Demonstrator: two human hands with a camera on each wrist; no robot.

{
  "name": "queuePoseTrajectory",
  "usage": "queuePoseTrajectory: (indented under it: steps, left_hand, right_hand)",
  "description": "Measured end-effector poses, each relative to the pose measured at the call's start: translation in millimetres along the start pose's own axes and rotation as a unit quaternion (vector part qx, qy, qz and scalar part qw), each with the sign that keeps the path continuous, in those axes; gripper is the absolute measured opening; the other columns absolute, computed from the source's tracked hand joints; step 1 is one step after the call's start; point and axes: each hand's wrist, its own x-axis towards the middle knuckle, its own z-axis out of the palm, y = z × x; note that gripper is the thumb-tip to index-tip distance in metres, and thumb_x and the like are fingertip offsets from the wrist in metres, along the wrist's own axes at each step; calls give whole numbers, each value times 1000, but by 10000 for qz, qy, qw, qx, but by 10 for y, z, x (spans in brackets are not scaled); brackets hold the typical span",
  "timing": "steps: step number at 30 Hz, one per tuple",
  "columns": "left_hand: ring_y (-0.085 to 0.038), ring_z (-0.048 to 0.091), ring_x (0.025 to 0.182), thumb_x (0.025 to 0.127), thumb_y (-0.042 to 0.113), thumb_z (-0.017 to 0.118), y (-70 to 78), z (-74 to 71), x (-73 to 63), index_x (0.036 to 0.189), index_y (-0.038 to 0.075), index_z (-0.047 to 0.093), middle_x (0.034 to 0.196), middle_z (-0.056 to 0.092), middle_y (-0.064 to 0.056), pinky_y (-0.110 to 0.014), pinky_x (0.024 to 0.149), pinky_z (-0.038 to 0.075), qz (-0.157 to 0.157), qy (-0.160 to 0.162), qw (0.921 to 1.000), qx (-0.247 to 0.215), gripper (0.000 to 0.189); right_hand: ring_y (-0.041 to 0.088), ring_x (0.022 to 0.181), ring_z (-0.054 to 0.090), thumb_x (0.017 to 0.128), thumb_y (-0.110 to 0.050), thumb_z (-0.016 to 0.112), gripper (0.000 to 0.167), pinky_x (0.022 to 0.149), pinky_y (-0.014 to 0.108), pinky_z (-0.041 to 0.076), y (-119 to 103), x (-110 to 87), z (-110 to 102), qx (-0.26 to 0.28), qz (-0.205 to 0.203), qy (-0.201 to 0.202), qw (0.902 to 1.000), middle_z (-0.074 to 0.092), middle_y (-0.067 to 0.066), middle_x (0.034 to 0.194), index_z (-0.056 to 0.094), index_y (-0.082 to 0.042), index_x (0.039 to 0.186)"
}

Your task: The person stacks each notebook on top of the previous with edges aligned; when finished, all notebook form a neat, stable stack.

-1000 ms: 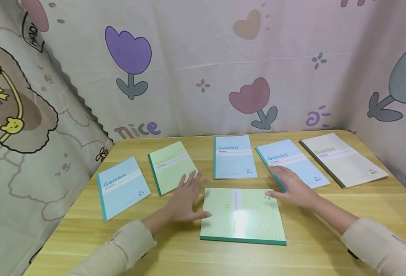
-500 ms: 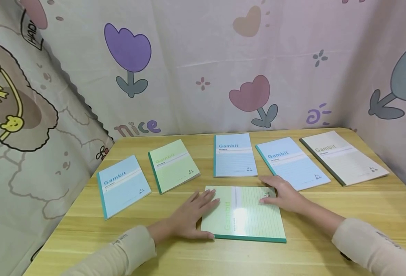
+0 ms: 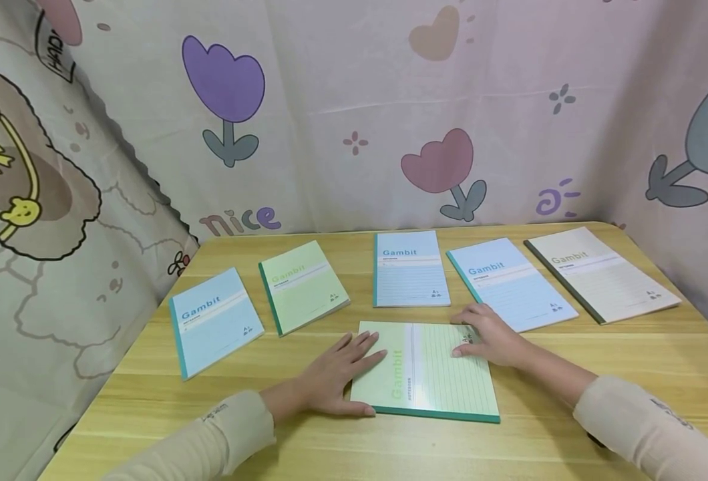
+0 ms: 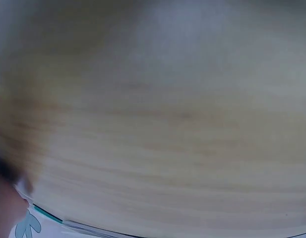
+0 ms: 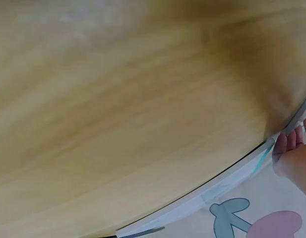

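Observation:
A pale green lined notebook (image 3: 426, 371) lies sideways near the front of the table, its teal spine toward the person. My left hand (image 3: 336, 374) rests at its left side, fingers stretched over the cover and the thumb by the spine's left end. At the far right corner, my right hand (image 3: 489, 335) grips the notebook, with curved fingers at the far edge and the thumb on the cover. Part of the right hand (image 5: 294, 153) also shows in the right wrist view, its fingertips beside a notebook edge. The left wrist view is mostly blurred tabletop.
Behind lie a blue notebook (image 3: 217, 324), a green notebook (image 3: 304, 287), a middle blue notebook (image 3: 411, 268), a tilted blue notebook (image 3: 510, 284) and a beige notebook (image 3: 600, 274). The wooden table (image 3: 167, 434) ends at a patterned cloth (image 3: 330, 180).
My left hand has come down and toward the person onto the green notebook's left side. My right hand has moved left onto its far right corner. The notebooks stay in place.

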Motion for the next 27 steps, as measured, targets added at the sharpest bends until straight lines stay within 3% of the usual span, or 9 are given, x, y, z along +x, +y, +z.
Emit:
queuePoseTrajectory:
  steps: [12,20,27]
  left_hand:
    - [-27,17,143,84,73,35,-90,-23,49,148,16,23,155,18,-13,-49,114,20,119,-157,9998,-85,86]
    - [-27,17,143,84,69,42,-140,-43,94,148,16,23,155,18,-12,-49,114,21,241,-255,9993,-140,86]
    - [-26,15,144,82,67,47,-167,-43,118,149,17,21,156,16,-11,-48,115,20,253,-359,9987,-248,87]
  right_hand:
    - [21,93,46,69,-35,79,53,78,35,44,-37,102,-99,42,508,-617,9968,56,7,99,59,0,104]
    - [16,82,43,70,-33,79,45,70,27,41,-63,139,-124,43,534,-681,9962,55,4,90,58,-2,94]
    - [16,82,46,69,-31,80,49,70,28,43,-77,165,-119,232,777,-748,9939,58,5,90,58,1,99]
